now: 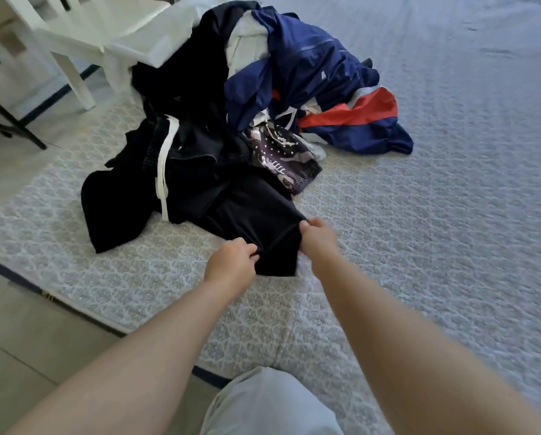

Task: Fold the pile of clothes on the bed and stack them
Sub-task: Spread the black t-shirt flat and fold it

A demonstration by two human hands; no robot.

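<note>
Here, you are looking down at a bed (451, 215) covered in a pale patterned quilt, with your two bare forearms reaching forward from the bottom of the view. At far left, off the bed, a white chair (84, 36) stands on a light floor, its seat near the top of the heap. Just right of it lies the pile of clothes (231, 120), unfolded and tangled, on the middle of the quilt. The left part of the pile is black: a pair of black shorts (131, 183) with a white drawstring (165, 158) hanging down across them. Nearer to you, a black garment (256, 215) trails out of the pile toward your hands. Your left hand (231, 260) grips its near edge, fingers curled round a bunched fold. Your right hand (318, 235), just beside the left with a strip of the black cloth between them, pinches the same edge a little farther up. Behind your hands sits a dark patterned piece with pale markings (281, 155). Farther right and back, a navy jacket (303, 67) with a red and white panel spreads over the heap's right side. At the bottom centre, a pale grey clothed knee (269, 403) rests against the bed's edge.
</note>
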